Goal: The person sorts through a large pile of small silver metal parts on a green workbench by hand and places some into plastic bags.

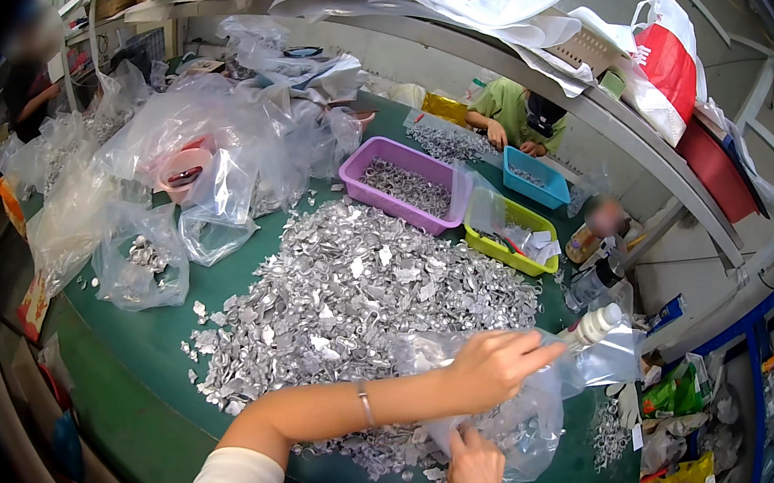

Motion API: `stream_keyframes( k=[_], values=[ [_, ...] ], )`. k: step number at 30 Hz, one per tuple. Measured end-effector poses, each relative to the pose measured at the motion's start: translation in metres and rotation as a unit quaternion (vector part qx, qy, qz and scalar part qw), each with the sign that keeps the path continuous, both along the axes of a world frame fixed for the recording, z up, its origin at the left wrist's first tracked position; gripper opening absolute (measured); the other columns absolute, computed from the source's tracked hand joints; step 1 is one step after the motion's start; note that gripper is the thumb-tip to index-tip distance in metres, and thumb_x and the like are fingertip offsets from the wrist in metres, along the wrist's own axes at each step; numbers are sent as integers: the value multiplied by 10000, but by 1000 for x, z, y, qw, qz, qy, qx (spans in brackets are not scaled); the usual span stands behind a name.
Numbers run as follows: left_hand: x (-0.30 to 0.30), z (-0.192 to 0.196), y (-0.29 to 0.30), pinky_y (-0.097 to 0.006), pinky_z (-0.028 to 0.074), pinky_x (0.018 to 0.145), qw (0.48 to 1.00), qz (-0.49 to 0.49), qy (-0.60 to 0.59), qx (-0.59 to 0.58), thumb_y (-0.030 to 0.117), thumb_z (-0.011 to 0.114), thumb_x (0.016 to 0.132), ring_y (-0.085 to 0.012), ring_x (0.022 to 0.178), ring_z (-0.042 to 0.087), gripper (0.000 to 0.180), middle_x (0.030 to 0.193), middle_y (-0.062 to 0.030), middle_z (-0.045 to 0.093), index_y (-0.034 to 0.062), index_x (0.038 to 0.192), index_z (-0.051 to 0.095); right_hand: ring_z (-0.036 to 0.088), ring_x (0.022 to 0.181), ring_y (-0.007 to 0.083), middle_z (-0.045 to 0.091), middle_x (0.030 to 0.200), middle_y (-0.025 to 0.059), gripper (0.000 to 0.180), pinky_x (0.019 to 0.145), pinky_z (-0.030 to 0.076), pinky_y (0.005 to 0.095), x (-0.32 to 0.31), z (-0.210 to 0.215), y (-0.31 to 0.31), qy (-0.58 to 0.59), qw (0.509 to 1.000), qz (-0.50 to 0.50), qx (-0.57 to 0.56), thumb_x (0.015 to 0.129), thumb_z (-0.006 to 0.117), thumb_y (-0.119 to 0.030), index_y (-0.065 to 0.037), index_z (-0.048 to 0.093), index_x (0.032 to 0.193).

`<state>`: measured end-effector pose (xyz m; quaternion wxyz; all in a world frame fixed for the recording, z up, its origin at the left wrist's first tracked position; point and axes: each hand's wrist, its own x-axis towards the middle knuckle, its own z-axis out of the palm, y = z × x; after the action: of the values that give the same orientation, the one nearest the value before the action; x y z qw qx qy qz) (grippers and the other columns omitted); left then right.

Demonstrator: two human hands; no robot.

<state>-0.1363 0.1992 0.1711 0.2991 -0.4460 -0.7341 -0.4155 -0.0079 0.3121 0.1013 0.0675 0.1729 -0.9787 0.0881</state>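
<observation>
A clear plastic bag point(527, 426) lies at the near right, over the edge of a large heap of small silvery metal pieces point(345, 294). My left hand point(502, 367), with a bracelet on its wrist, reaches across from the left and is closed on the upper part of the bag. Lower down, my right hand point(475, 470) is closed at the near side of the same bag, its fingertips partly hidden by the film. Just beyond my left fingers leans a white-capped bottle point(595, 325).
Behind the heap stand a purple basket point(442, 226), a lime-green basket point(543, 267) and a blue basket point(557, 186). Plastic bags point(231, 126) crowd the far left. A co-worker in a green shirt point(510, 103) sits across. A metal frame point(676, 180) slants along the right.
</observation>
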Motion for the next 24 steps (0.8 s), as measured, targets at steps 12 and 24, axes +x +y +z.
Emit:
stream_keyframes(
  k=[12, 24],
  values=[
    [57, -35, 2, -536, 249, 1048, 981, -144, -55, -118, 196, 641, 800, -383, 1330, 208, 712, 1404, -178, 267, 118, 1407, 278, 565, 977, 387, 597, 1062, 233, 307, 858, 440, 427, 39, 30, 72, 29, 845, -534, -3, 814, 525, -64, 47, 555, 1099],
    [57, -117, -41, -598, 230, 1005, 933, 23, -116, -340, 224, 611, 826, -391, 1328, 202, 512, 1403, -186, 276, 70, 1283, 439, 432, 1163, 402, 419, 1300, 245, 737, 941, 373, 457, 8, -48, 101, 0, 848, -528, -52, 806, 657, -236, 68, 266, 1353]
  ],
)
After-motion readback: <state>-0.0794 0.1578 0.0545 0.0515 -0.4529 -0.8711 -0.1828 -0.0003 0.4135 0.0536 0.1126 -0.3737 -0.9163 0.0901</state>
